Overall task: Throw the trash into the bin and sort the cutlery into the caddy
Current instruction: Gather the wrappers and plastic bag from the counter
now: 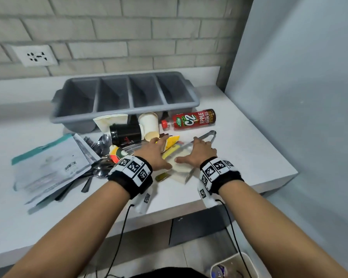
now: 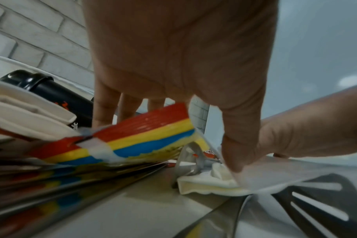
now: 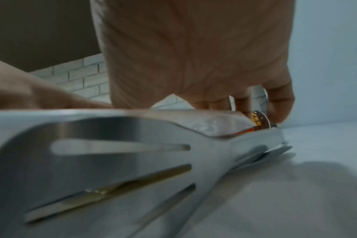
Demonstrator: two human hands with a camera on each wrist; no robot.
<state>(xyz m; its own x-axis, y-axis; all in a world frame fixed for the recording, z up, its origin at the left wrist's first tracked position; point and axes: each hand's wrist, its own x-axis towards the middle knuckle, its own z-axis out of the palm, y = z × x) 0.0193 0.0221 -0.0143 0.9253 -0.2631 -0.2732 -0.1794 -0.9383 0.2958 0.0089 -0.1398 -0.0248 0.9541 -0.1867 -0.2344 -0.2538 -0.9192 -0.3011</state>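
My left hand (image 1: 159,152) lies over a red, yellow and blue wrapper (image 1: 172,142) in the middle of the trash pile. Its fingers (image 2: 104,112) reach straight down behind the wrapper (image 2: 145,136), and the thumb presses a thin clear sheet. My right hand (image 1: 191,151) sits on the metal tongs (image 1: 208,136); its fingers (image 3: 279,103) curl over the handle end, with the thumb spread across a white napkin (image 1: 180,169). The tongs' slotted head (image 3: 112,161) lies under that wrist. The grey four-compartment caddy (image 1: 127,112) stands behind the pile; every compartment I can see into holds nothing.
A C2 bottle (image 1: 189,119), a white paper cup (image 1: 150,125) and a black cup (image 1: 127,133) lie before the caddy. Spoons and forks (image 1: 100,167) sit left of my hands beside a plastic mailer bag (image 1: 50,165). A white bin (image 1: 235,265) stands on the floor, lower right.
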